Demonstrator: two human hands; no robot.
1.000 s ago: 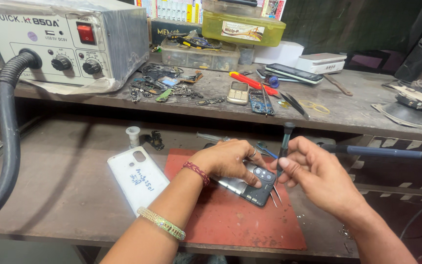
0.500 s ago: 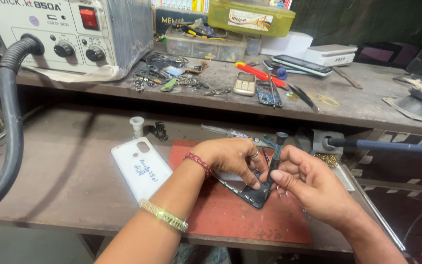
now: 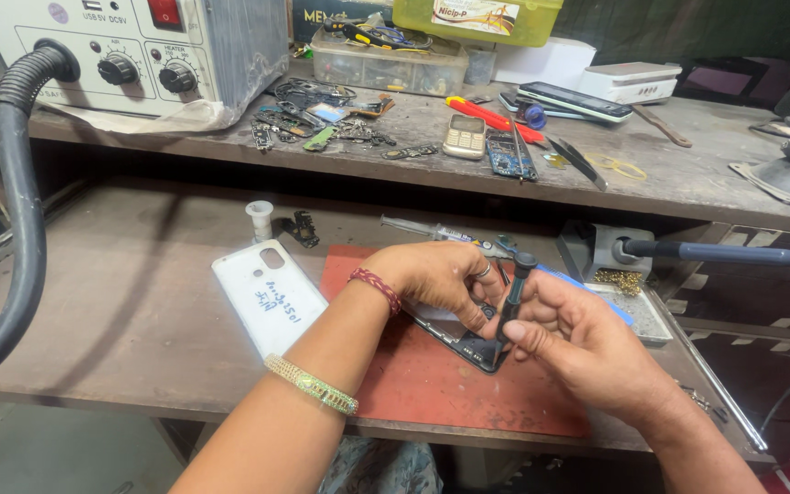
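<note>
A dark opened phone [image 3: 468, 340] lies flat at lower centre of the frame, a black screwdriver [image 3: 512, 302] standing nearly upright on it.

Dark tools on a red mat, brown wood all around.

The opened phone [image 3: 461, 340] under the hands is black with dark grey insides; the screwdriver [image 3: 512, 297] is black too. They sit over a dull red mat [image 3: 441, 389] on the brown table [image 3: 121, 311]. Beside it lies a white back cover [image 3: 269, 295] with blue handwriting. The left wrist wears a red-and-white braided band [image 3: 376, 288] and a gold-green bangle [image 3: 311, 384]. Behind, a cream station [image 3: 130, 55] has black knobs, a red switch and a black ribbed hose [image 3: 16, 201].
</note>
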